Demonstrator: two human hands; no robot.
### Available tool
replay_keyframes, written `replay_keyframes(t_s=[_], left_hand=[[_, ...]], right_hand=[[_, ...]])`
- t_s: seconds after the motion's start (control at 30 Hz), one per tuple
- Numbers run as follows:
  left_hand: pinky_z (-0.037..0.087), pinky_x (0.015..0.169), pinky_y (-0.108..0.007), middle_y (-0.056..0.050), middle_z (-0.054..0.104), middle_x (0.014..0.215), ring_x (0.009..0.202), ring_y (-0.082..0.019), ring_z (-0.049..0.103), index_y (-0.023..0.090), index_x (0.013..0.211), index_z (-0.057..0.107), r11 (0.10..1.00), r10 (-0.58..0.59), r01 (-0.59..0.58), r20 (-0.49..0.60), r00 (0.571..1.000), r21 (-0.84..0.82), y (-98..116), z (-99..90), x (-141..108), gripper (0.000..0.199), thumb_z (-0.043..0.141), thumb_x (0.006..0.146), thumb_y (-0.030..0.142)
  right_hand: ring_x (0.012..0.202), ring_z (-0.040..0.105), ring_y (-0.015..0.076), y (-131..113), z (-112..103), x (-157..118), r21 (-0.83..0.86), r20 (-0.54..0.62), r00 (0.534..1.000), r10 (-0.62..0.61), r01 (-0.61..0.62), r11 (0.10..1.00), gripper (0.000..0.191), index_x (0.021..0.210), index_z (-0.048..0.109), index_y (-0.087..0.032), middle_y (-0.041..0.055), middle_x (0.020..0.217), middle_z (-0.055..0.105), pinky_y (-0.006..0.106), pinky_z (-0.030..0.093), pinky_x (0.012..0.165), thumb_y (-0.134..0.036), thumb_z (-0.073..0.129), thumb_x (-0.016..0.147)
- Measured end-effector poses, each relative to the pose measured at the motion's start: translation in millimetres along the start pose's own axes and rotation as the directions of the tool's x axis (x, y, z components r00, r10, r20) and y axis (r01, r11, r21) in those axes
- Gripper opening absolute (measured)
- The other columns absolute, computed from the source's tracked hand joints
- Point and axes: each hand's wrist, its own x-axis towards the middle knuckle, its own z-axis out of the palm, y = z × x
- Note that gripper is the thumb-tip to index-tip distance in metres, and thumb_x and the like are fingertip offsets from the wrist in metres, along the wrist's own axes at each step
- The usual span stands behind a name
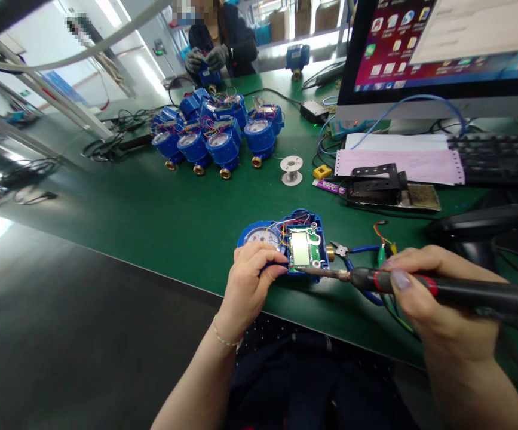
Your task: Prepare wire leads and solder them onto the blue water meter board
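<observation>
A blue water meter [324,224] lies in front of me, its housing uncovered to show a green circuit board [315,242] with a pale display and thin coloured wires. My left hand [252,272] is at the board's lower left corner, thumb and fingers pinched together; what they grip is too small to make out. In my right hand [433,298] is a soldering iron [375,279], held like a pen. Its tip reaches the board's lower edge, close to my left fingertips. Blue-handled cutting pliers [361,249] rest beside the meter's brass fitting, partly behind the iron.
Several blue water meters [223,143] stand grouped farther back. A solder spool [291,170], yellow block [322,172] and black bracket [375,185] lie ahead, before a monitor [420,101] and keyboard [500,155]. Clip leads [381,255] lie near my right hand. Across the table, a person's gloved hands [216,58] hold another meter.
</observation>
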Motion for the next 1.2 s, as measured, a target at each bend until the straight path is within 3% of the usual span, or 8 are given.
replay_keyframes(t_s=[0.37,0.57,1.2], left_hand=[[0.037,0.079,-0.030,0.001,0.062,0.082,0.082,-0.014,0.056,0.020,0.080,0.061,1.000,0.006,-0.007,0.008,1.000,0.027,-1,1.2,1,0.003,0.060,0.080,0.017],[0.036,0.079,-0.030,0.002,0.062,0.083,0.083,-0.014,0.056,0.021,0.081,0.061,1.000,0.006,-0.007,0.015,1.000,0.029,0,0.8,0,0.004,0.060,0.081,0.016],[0.033,0.077,-0.032,0.003,0.061,0.078,0.079,-0.014,0.055,0.020,0.073,0.057,0.988,-0.118,0.116,0.009,0.993,0.097,13,4.0,7,0.012,0.056,0.082,0.013]], right_hand=[[0.058,0.056,0.0106,11,-3,5,0.050,0.148,0.980,-0.133,0.127,0.991,0.005,0.071,0.062,-0.023,-0.0047,0.068,0.061,0.023,0.044,0.055,-0.019,0.065,0.070],[0.059,0.056,0.0126,14,-6,8,0.149,0.213,0.966,-0.150,0.119,0.982,0.006,0.073,0.062,-0.022,-0.0025,0.068,0.060,0.026,0.044,0.054,-0.016,0.064,0.071],[0.061,0.057,0.0147,15,-6,8,0.193,0.184,0.969,-0.166,0.130,0.972,0.012,0.077,0.065,-0.021,-0.0012,0.068,0.061,0.029,0.045,0.055,-0.012,0.065,0.069]])
